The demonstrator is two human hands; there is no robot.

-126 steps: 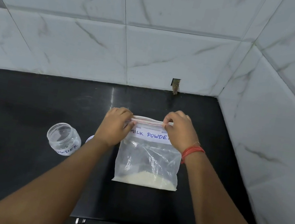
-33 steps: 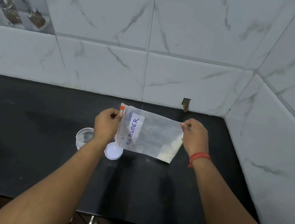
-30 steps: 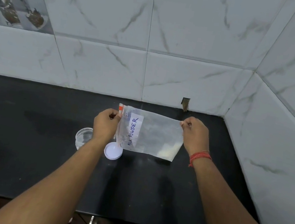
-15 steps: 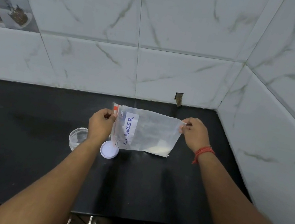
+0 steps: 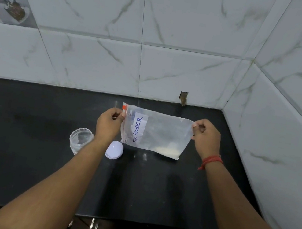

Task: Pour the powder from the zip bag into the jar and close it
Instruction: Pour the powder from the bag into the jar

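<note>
Head: clear zip bag [image 5: 160, 134] sideways, powder [image 5: 167, 151] low.

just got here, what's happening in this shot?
A person holds a zip bag labelled MILK POWDER sideways above a black counter. The left hand pinches the zip end, the right hand pinches the bottom corner. A little white powder sits in the bag's lowest corner. The open clear jar stands on the counter at the left wrist, its white lid lying beside it. No powder is visibly leaving the bag.
</note>
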